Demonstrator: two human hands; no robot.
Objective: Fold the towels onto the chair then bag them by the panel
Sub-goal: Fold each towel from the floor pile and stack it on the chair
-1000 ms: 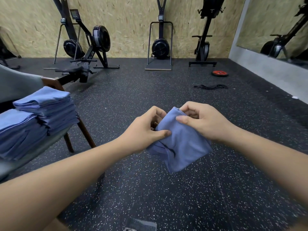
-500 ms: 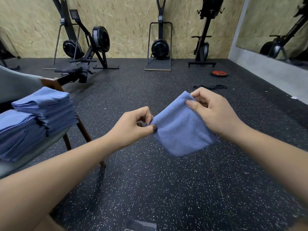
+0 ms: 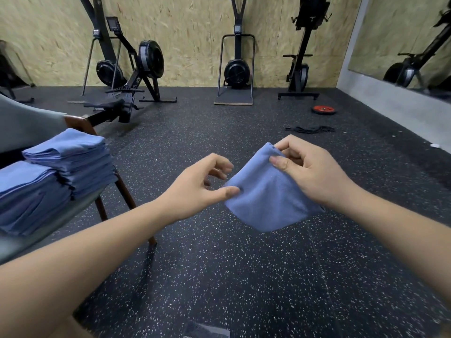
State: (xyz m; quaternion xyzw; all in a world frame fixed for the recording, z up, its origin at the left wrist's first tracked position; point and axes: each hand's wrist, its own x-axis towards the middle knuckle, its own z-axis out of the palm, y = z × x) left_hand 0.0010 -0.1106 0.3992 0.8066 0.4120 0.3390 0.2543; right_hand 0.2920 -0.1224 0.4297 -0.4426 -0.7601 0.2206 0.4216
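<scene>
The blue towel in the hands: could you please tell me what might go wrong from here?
1. Only the right hand pinches the towel, by one corner. The left hand is open with just its thumb at the edge, so the fold may fall open or the towel may drop.
2. The taller stack on the chair stands near the seat's edge; adding another towel carelessly might topple it.

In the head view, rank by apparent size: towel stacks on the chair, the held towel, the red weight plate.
1. towel stacks, partly cut off by the frame edge.
2. held towel.
3. red weight plate, far from the camera, so true size is unsure.
</scene>
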